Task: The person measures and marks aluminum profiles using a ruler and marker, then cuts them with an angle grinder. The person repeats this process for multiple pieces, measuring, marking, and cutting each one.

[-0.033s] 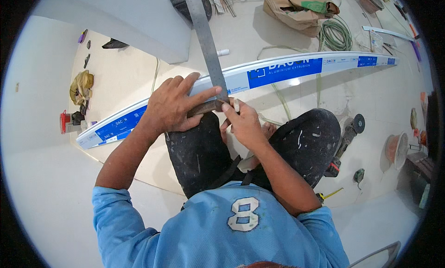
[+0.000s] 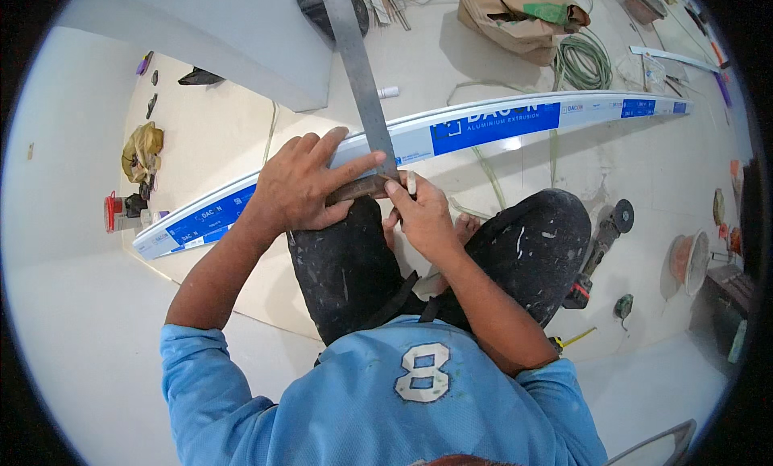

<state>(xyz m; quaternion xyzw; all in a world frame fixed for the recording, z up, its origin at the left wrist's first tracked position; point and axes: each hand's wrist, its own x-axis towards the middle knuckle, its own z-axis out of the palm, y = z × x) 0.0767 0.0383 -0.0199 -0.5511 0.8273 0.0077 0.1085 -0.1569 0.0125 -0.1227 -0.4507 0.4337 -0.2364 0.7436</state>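
Head view. The strip (image 2: 499,126), white with blue film, runs left to right before the knees (image 2: 543,244). The square (image 2: 350,51) lies across it, stock (image 2: 354,190) along the near side, blade pointing away.

Left hand (image 2: 302,184): fingers spread over the strip; thumb and index finger straddle the stock, holding it. Right hand (image 2: 424,215): fingers closed at the stock's end, with a short pale object (image 2: 411,183) among them, kind unclear.

The step in hand appears to be aligning the square. The next move calls for steady pressure, stock flush to the strip.

Obstructions: the left index finger covers part of the blade; the white block (image 2: 217,35) stands close beside it. Surroundings: grinder (image 2: 600,242) and tape measure (image 2: 556,343) at right; hose (image 2: 585,63) and sack (image 2: 515,19) beyond the strip.
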